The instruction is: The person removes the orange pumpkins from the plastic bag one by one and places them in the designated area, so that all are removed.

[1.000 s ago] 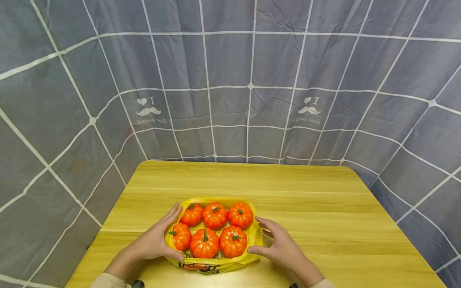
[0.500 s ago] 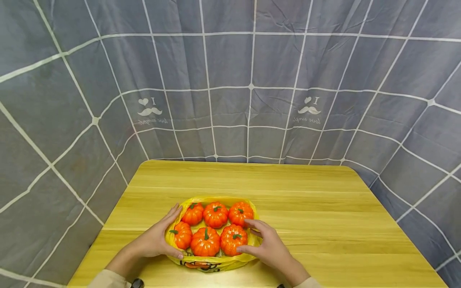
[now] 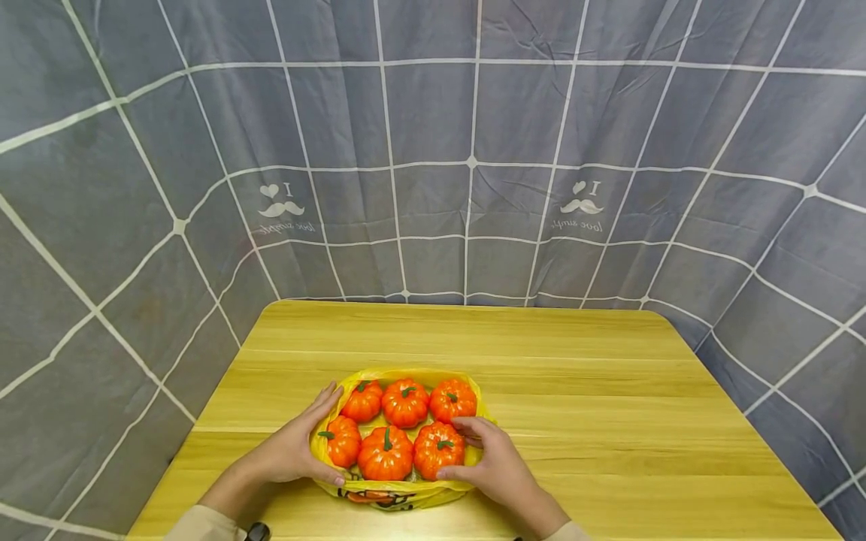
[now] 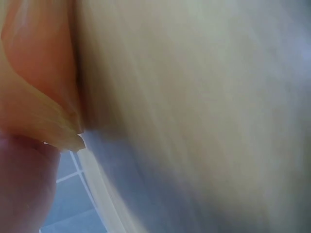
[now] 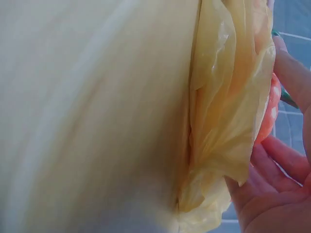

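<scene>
A yellow plastic bag (image 3: pixel 433 497) with dark printing on its front lies on the table, its mouth wide and facing up. Inside sit several small glossy orange pumpkins with green stems. My left hand (image 3: pixel 292 449) rests along the bag's left end, fingers spread on the far side and thumb at the front rim. Over the right rim, my right hand (image 3: pixel 499 464) grips the front-right pumpkin (image 3: pixel 436 451) between thumb and fingers. The right wrist view shows the crumpled bag side (image 5: pixel 218 97), with the pumpkin (image 5: pixel 269 114) partly hidden behind it.
The wooden table (image 3: pixel 575 391) stretches behind the bag and to its right. A grey curtain (image 3: pixel 433 113) with white grid lines hangs along its back and sides. The remaining pumpkins, such as the middle front one (image 3: pixel 384 458), lie close together.
My right hand has moved left from outside the bag's right edge, over the rim and onto the front-right pumpkin. My left hand has stayed at the bag's left end.
</scene>
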The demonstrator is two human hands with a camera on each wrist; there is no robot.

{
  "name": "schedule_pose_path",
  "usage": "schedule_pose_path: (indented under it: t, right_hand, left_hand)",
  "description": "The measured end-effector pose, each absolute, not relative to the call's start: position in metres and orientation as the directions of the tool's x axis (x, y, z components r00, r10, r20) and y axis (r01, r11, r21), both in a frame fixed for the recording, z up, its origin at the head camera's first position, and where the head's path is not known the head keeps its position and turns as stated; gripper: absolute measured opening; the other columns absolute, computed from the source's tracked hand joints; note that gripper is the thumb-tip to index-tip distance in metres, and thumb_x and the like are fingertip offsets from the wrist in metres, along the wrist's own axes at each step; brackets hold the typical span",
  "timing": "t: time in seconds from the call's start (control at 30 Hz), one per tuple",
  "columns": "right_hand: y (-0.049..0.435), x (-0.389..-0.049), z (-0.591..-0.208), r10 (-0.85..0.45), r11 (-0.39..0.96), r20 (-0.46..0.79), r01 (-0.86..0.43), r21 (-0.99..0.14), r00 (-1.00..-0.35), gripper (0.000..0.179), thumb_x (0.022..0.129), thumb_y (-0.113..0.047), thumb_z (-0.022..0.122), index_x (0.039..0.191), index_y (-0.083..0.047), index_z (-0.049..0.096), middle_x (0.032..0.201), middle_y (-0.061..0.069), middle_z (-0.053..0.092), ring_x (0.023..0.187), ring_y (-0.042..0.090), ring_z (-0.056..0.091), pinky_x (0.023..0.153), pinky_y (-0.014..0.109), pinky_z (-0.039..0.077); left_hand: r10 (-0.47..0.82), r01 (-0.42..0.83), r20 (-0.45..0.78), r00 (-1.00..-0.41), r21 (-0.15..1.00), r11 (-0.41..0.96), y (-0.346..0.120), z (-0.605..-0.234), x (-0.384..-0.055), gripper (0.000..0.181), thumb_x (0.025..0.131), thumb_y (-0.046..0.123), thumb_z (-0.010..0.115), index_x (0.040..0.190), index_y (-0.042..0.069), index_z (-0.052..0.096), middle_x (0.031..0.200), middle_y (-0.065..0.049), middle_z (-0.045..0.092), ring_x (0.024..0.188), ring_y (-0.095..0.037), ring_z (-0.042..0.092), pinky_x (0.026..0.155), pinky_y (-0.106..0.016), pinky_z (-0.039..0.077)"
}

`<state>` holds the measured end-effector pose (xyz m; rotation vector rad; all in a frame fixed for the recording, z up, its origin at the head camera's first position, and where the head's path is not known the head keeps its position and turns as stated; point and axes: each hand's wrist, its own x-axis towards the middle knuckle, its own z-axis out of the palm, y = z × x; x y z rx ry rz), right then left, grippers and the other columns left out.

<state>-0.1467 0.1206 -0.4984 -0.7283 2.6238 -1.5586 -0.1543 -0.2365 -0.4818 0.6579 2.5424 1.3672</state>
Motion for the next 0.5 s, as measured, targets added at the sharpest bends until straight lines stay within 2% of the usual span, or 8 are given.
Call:
schedule_pose_path:
  t: [0.17,0.3,0.5]
  right_hand:
    - [0.1181,-0.1466,-0.4974,-0.399,0.419,0.202,-0.373,-0.828,-0.895,0.08,0.066,-0.037,0.094,0.129,0.0,0.063,0.124,0.005,0.06,0.114,0.027,0.062,0.096,0.031,0.052]
    - [0.1177,-0.1458,-0.4977,-0.403,0.432,0.199,-0.377,-0.819,-0.893,0.078,0.068,-0.04,0.093,0.129,-0.001,0.064,0.122,0.0,0.059,0.112,0.022,0.063,0.094,0.027,0.052]
    - [0.1183,-0.1466,-0.497,-0.4,0.412,0.23,-0.398,-0.82,-0.887,0.074,0.069,-0.039,0.093,0.127,-0.003,0.064,0.121,-0.001,0.059,0.11,0.021,0.064,0.092,0.027,0.053]
  left_hand:
    - [0.463,0.285,0.042,-0.886,0.837,0.468,-0.2359,-0.4811,-0.154,0.133,0.063,0.035,0.096,0.161,0.001,0.012,0.165,-0.025,-0.006,0.148,-0.05,-0.007,0.111,-0.071,0.002]
    - [0.462,0.285,0.042,-0.886,0.834,0.472,-0.2356,-0.4809,-0.1534,0.133,0.063,0.035,0.097,0.161,0.002,0.012,0.165,-0.025,-0.006,0.147,-0.051,-0.007,0.11,-0.072,0.003]
    - [0.455,0.283,0.041,-0.889,0.832,0.478,-0.2353,-0.4808,-0.1532,0.134,0.063,0.036,0.097,0.161,0.002,0.013,0.165,-0.026,-0.005,0.148,-0.05,-0.007,0.11,-0.071,0.002]
